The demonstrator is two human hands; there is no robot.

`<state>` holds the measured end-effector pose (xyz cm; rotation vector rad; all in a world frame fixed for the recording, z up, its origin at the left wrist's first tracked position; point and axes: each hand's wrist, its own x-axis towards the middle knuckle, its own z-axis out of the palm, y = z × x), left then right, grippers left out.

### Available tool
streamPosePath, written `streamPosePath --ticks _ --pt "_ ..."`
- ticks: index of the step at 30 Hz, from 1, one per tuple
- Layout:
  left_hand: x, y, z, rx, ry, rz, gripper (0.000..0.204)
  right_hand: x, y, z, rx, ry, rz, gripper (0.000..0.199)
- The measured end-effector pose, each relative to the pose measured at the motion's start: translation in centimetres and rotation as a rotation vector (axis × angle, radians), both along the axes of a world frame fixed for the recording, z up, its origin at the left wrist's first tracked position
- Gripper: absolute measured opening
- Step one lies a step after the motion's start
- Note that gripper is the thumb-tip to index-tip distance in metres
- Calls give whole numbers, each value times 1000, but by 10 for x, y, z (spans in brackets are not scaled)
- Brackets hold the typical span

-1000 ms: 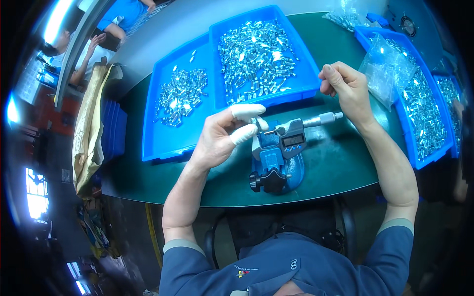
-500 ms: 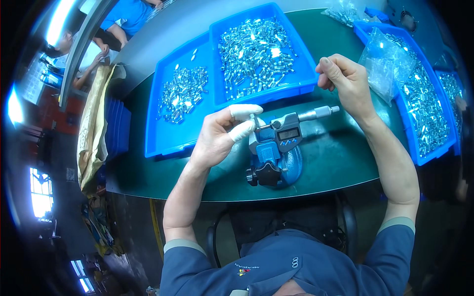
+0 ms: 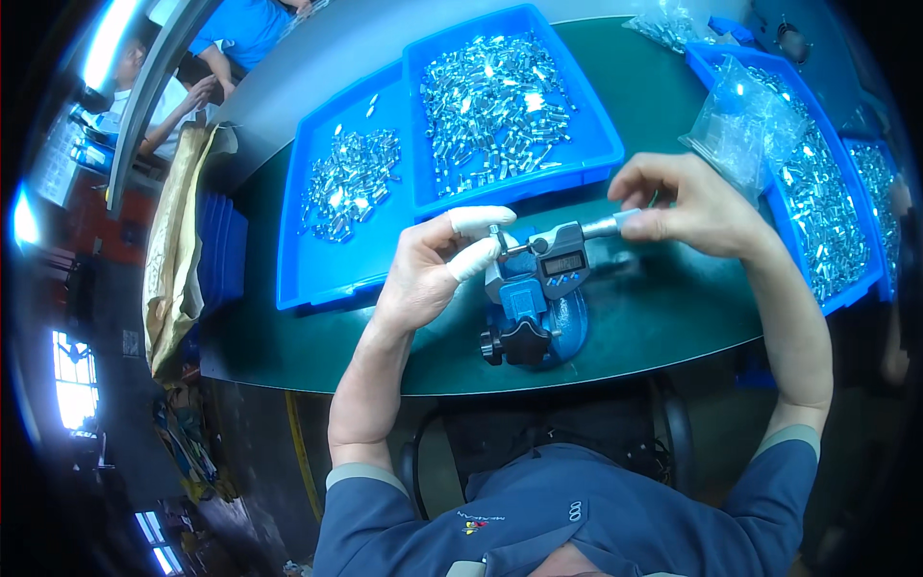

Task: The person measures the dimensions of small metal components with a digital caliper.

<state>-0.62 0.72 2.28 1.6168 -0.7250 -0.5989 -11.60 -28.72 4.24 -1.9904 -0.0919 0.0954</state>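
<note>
A digital micrometer (image 3: 553,258) sits clamped in a blue stand (image 3: 535,322) on the dark green table (image 3: 654,317). My left hand (image 3: 437,269), with white finger cots on thumb and forefinger, pinches a small metal part (image 3: 497,235) at the micrometer's jaws. My right hand (image 3: 685,207) grips the micrometer's silver thimble (image 3: 615,224) at its right end.
Three blue trays hold several small shiny metal parts: one at left (image 3: 327,250), one at centre back (image 3: 577,154), one at right (image 3: 846,279) with clear plastic bags (image 3: 745,120) on it. Other people stand at the far upper left. A tan sack (image 3: 173,250) hangs off the table's left edge.
The view has shifted slightly. My right hand has slid down onto the thimble's end; my left hand stays at the jaws.
</note>
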Motion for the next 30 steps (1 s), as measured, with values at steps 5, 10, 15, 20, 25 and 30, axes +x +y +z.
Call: streamPosePath --ticks 5,10,15,20,25,30 --pt "-1 -4 -3 -7 23 13 30 -8 0 -17 126 -29 -21 34" --pt "-4 -3 -1 -31 42 34 31 -10 4 -26 150 -163 -33 31" --pt "-5 -3 -2 -39 41 48 31 -9 5 -28 74 -195 -77 27" --pt "-4 -3 -3 -33 53 50 31 -10 6 -28 82 -180 -94 28" --pt "-3 -4 -7 -66 35 32 32 -11 7 -30 95 -186 -103 29" --pt "-3 -4 -7 -70 31 16 34 -11 7 -31 103 -182 -113 28"
